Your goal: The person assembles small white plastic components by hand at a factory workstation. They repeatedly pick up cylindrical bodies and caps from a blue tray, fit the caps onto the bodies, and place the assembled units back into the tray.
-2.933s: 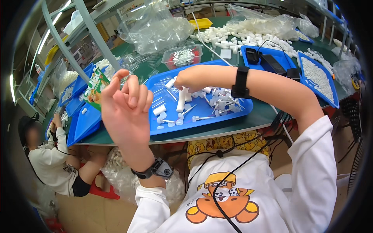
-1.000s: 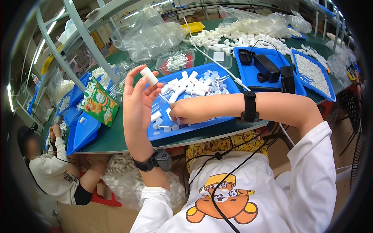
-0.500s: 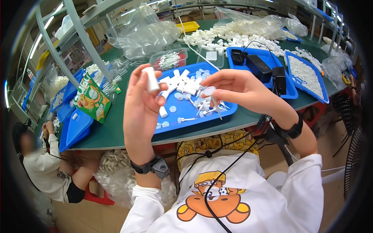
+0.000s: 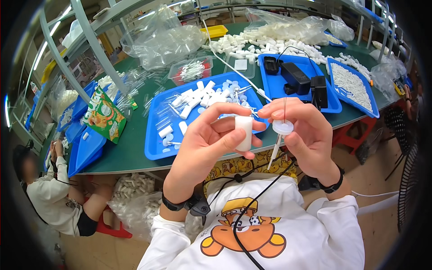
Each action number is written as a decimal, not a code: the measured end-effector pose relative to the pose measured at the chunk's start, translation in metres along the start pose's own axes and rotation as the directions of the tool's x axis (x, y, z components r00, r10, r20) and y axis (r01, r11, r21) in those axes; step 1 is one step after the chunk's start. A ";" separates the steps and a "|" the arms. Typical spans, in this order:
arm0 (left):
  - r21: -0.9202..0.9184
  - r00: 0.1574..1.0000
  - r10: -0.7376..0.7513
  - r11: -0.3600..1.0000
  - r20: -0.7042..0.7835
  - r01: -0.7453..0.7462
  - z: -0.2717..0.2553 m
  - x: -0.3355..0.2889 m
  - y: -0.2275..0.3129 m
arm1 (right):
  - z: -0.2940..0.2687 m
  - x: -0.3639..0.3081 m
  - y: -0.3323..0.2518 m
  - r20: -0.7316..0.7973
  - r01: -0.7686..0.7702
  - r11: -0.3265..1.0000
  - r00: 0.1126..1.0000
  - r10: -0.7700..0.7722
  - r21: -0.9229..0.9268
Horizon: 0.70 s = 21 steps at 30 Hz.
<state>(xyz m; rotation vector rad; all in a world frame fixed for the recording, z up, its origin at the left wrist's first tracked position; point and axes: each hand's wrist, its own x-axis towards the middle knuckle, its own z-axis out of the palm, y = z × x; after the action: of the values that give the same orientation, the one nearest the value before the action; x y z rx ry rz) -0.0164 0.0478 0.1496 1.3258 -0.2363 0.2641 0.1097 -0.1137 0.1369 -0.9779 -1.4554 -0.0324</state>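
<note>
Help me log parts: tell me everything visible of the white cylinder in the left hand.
The white cylinder is smooth, plastic-looking, with a flat-looking top; whether it is hollow cannot be told. It is nearly upright, raised in the left hand, thumb against its left side, fingers behind it. In view it overlaps the near edge of the blue tray.

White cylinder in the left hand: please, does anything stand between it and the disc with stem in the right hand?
No separate object is visible between the white cylinder and the pale disc with stem. Only fingertips reach into the gap: those of the left hand beside the cylinder, those of the right hand higher up.
</note>
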 end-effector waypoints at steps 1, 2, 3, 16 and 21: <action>0.010 1.000 -0.013 1.000 0.002 0.013 0.003 0.000 0.001 | 0.001 -0.001 0.001 -0.013 0.037 0.999 0.999 -0.038 -0.040; 0.021 1.000 -0.025 0.999 0.004 0.025 0.005 -0.001 0.002 | 0.002 -0.001 0.002 -0.022 0.042 0.996 0.999 -0.043 -0.074; 0.025 1.000 -0.020 0.999 -0.002 0.020 0.009 -0.001 0.001 | 0.002 -0.003 0.003 -0.031 0.045 0.993 0.998 -0.049 -0.111; 0.063 0.997 -0.010 0.998 -0.081 0.015 0.013 0.000 -0.007 | 0.010 -0.003 0.002 -0.030 0.070 0.935 0.996 -0.086 -0.348; 0.057 0.997 -0.052 0.997 -0.056 0.055 0.014 0.000 -0.006 | 0.009 -0.007 0.009 -0.042 0.060 0.940 0.996 -0.079 -0.334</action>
<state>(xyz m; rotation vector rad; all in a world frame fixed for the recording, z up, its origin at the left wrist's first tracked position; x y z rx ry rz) -0.0149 0.0329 0.1471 1.3784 -0.1478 0.2635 0.1061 -0.1065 0.1252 -1.1881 -1.4607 -0.3656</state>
